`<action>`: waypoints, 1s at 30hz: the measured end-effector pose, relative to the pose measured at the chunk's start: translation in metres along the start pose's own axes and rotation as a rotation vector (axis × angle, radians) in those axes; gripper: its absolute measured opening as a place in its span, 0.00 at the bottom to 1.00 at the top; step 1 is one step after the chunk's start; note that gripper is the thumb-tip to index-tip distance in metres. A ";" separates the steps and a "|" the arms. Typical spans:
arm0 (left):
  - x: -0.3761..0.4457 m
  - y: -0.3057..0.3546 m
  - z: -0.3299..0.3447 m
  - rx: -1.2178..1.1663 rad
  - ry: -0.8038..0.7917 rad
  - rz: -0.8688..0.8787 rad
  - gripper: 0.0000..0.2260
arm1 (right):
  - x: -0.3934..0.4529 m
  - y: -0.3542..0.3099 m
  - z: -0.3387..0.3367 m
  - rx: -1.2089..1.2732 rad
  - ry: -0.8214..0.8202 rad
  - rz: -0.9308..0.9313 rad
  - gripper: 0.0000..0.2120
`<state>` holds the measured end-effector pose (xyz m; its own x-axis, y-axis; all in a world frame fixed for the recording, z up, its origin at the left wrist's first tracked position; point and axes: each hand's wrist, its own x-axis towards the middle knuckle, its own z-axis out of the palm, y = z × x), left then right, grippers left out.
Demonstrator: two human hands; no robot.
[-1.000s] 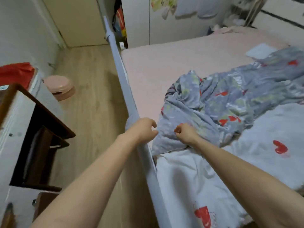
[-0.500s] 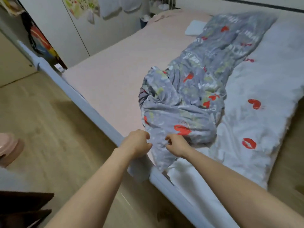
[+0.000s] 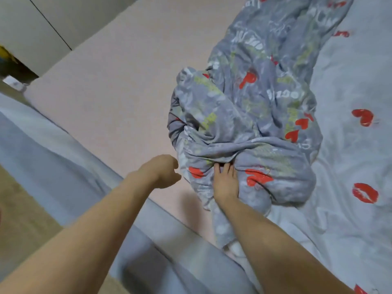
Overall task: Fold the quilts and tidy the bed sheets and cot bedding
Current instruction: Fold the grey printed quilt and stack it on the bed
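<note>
Wooden floor (image 3: pixel 19 219) shows at the far left, beside a grey-blue bed rail (image 3: pixel 63 166) running diagonally along the mattress edge. Past it lies the pink sheet (image 3: pixel 118 81), flat and bare. The left hand (image 3: pixel 163 171) hovers over the sheet just beside the quilt, fingers loosely curled and holding nothing. The right hand (image 3: pixel 226 181) lies on the grey quilt (image 3: pixel 250 115), fingers straight and tucked under a fold. That quilt, printed with red hearts and lips, sits bunched mid-bed, its white underside (image 3: pixel 350 155) spread to the right.
</note>
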<state>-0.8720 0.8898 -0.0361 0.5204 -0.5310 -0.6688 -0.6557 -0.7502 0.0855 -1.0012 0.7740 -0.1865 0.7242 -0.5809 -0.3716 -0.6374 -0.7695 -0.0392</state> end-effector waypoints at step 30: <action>0.111 0.113 -0.156 -0.695 0.056 0.634 0.10 | -0.032 0.024 -0.206 0.604 0.507 0.502 0.18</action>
<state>-0.8032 0.6848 0.0150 0.2156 -0.9254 -0.3115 -0.3612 -0.3720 0.8550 -0.9859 0.7195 0.0155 0.2643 -0.9639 -0.0326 -0.8326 -0.2110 -0.5121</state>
